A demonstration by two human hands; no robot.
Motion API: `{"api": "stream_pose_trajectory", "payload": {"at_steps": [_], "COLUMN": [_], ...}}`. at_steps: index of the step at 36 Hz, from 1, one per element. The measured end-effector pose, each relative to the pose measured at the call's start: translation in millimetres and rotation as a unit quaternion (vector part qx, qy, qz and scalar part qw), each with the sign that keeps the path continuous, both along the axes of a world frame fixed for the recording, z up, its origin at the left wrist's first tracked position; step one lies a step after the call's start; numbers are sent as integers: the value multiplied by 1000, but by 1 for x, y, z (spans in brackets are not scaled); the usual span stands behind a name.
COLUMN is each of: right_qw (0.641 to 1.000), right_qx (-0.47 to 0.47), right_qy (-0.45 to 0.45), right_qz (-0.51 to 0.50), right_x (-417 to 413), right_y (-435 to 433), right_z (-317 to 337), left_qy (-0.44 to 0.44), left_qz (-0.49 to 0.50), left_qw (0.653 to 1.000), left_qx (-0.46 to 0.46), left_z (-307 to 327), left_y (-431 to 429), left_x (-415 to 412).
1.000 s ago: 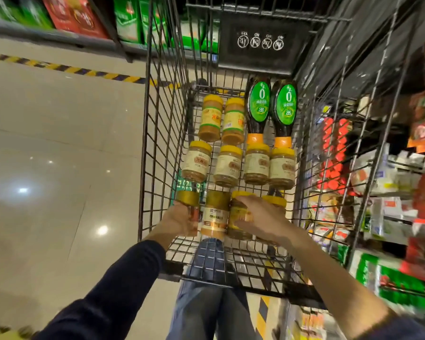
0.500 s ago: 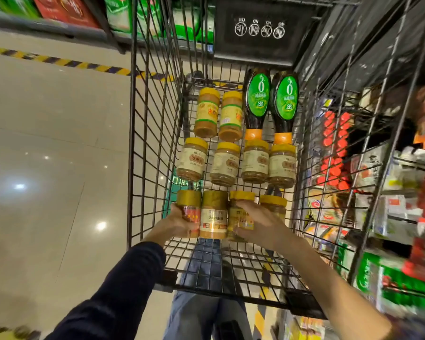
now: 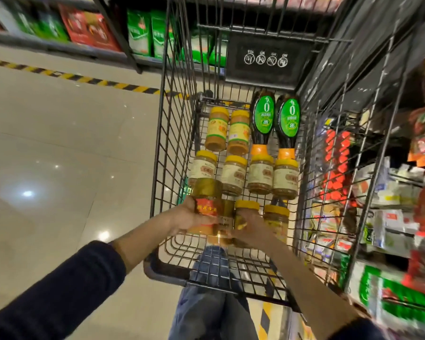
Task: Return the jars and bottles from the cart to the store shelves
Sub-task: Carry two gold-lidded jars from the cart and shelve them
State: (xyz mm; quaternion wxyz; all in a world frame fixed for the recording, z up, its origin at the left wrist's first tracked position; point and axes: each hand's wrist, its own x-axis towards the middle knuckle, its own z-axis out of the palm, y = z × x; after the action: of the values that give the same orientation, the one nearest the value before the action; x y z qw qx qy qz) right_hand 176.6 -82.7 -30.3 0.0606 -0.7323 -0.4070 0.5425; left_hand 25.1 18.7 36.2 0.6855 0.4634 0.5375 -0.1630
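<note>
Head view: I see my left hand (image 3: pixel 187 217) gripping a red-label jar (image 3: pixel 206 207); my right hand (image 3: pixel 252 230) grips a yellow-lid jar (image 3: pixel 246 205) in the cart (image 3: pixel 163 272).

One wide head-worn camera looks forward and steeply down into the cart (image 3: pixel 162 272). It sits close above it.

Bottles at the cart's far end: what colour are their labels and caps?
Green labels and orange caps on both bottles; clearest in the head view.
</note>
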Motion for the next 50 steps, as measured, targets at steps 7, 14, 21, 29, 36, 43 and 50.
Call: {"api": "stream_pose_trajectory", "payload": {"at_steps": [7,14,21,29,36,43,50], "right_qw": [995,989,982,971,955,924,893], "right_qx": [-80,-107,-120,-88,-10,122,253], "right_qy": [-58,-85,-13,33,144,199,168], "right_qz": [0,-63,-143,-221,-260,-304,-331], "right_x": [-38,-60,-72,-59,-30,3,34], "right_y": [10,18,17,22,25,26,12], "right_z": [-38,-63,-87,-57,20,147,269], "left_qy": [-72,-114,-118,-137,-166,-170,-265], "left_qz": [-14,21,56,81,100,117,111], "left_qw": [997,992,989,985,973,959,919], "left_qx": [21,57,67,74,122,195,271], "left_z": [35,57,61,76,119,181,260], "left_y": [12,13,11,9,9,4,1], "left_x": [-18,-25,-37,-46,-48,-45,-28]}}
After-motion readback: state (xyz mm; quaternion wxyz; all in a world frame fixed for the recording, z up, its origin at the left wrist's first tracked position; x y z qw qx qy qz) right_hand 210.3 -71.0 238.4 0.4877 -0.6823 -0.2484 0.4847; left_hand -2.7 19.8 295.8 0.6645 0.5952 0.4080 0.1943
